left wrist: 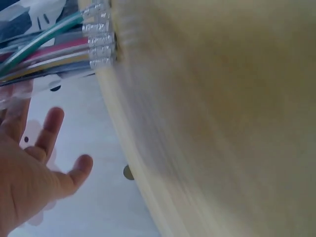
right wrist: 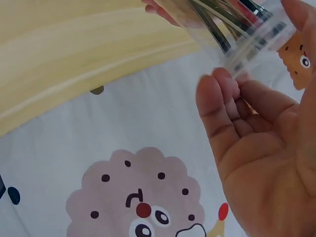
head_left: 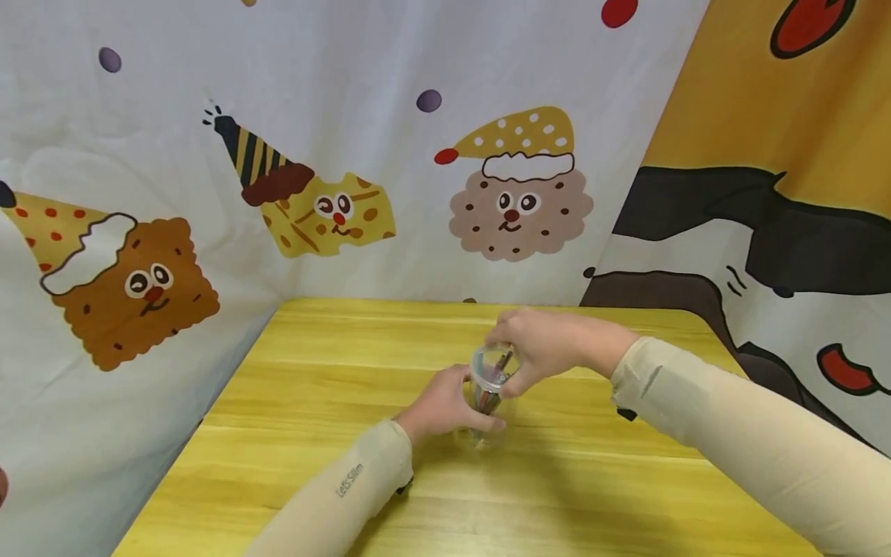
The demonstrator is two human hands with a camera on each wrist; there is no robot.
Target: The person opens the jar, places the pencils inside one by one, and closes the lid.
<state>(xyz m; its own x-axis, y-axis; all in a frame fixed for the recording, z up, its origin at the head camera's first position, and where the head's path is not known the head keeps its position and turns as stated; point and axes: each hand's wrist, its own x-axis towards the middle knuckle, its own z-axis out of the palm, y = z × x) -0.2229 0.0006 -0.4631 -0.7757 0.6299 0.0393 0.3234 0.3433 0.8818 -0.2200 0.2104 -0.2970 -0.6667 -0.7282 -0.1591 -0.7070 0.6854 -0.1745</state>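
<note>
A clear plastic cup point(head_left: 480, 368) stands over the middle of the table, holding several slim pen-like sticks point(head_left: 487, 401) in different colours. My left hand point(head_left: 444, 402) grips the cup's side from the left, thumb on the near side. In the left wrist view, green, red, yellow and dark sticks point(left wrist: 49, 49) lean inside it above a ribbed clear base point(left wrist: 101, 52); two fingers stay off the cup. From the right, my right hand point(head_left: 546, 346) holds the rim between thumb and fingers. The right wrist view has its fingertips right at the clear rim point(right wrist: 247, 49).
A yellow wood-grain table point(head_left: 334, 348) lies under both hands. Behind and to the left hangs a white cloth point(head_left: 334, 77) printed with cartoon biscuits and cheese. At the right, the cloth has a large yellow and black print point(head_left: 766, 155).
</note>
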